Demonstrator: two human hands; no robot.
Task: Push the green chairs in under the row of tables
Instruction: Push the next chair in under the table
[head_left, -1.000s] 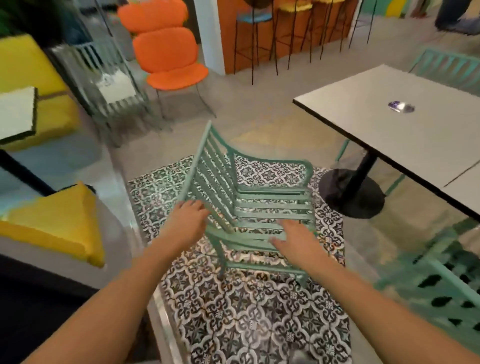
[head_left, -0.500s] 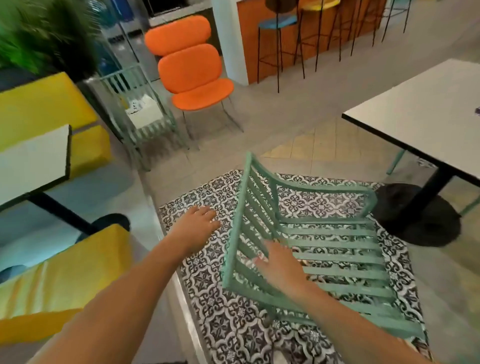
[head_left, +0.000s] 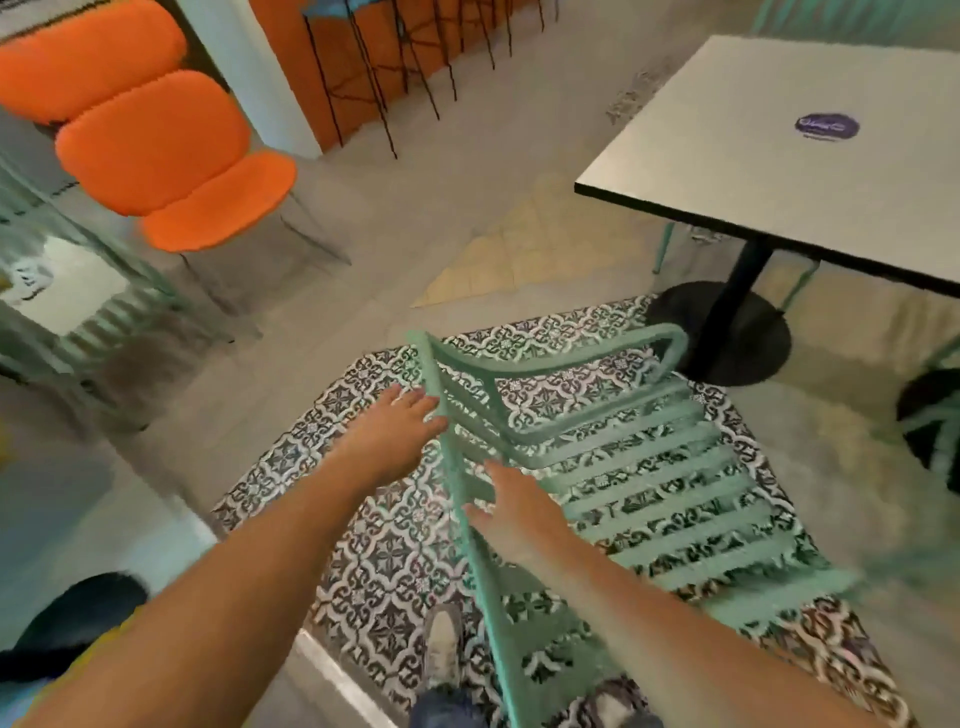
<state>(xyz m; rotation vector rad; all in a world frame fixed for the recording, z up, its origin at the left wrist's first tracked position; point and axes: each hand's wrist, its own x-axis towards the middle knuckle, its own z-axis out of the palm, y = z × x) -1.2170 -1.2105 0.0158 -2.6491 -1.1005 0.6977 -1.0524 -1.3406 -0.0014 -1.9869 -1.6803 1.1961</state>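
1. The green chair (head_left: 639, 467) stands on the patterned floor tiles (head_left: 395, 561), directly in front of the person and short of the worktop (head_left: 779, 156). Its slatted seat extends toward the right; its slatted backrest runs along the left side, from lower centre up to the rounded armrest near the worktop base (head_left: 727, 332).
2. The chair is not under the worktop. The front armrest lies near the black pedestal base but apart from it.
3. The left hand (head_left: 389, 431) reaches forward with its fingers (head_left: 415, 402) straight and spread. The fingertips lie at the top rail of the backrest, at its outer side. Motion blur prevents confirming contact; no finger is curled round the rail.
4. The right hand (head_left: 514, 514) lies lower on the same rail, on the seat side. Its fingers (head_left: 493, 470) are extended and loosely spread against the backrest slats, not wrapped round any slat.
5. The backrest rail thus passes between the two hands, the left hand beyond it and the right hand nearer the seat.
6. A purple sticker (head_left: 827, 126) sits on the worktop surface.
7. An orange chair (head_left: 166, 156) stands well apart at upper left. Part of another green chair (head_left: 935, 431) shows at the right edge.
8. A shoe (head_left: 441, 649) rests on the tiles beside the backrest base.
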